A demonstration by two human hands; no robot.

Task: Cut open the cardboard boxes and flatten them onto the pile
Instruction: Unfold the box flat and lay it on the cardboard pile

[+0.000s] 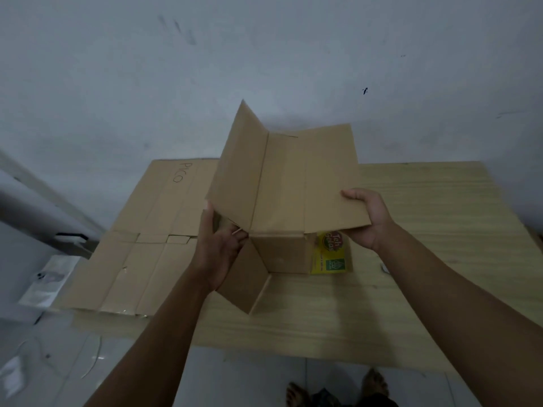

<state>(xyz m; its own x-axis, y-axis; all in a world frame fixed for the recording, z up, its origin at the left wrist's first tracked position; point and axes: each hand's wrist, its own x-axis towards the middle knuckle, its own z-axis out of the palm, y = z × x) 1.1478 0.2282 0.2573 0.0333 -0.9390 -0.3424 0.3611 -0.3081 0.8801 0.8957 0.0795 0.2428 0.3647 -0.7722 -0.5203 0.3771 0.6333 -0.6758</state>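
A brown cardboard box (288,177), cut open into creased panels, is held up over the wooden table (426,259). My left hand (219,248) grips its lower left edge, thumb on the outside. My right hand (368,218) holds the lower right corner, thumb on top of the panel and fingers underneath. One flap (245,283) hangs down to the tabletop. The pile of flattened cardboard (152,245), marked "PICO", lies on the left half of the table. No cutting tool is visible.
A yellow and green tea carton (332,257) stands on the table behind the held box. A grey wall rises behind the table. On the left are grey pipes (38,212) and white objects on the tiled floor. My bare feet (338,389) are at the bottom.
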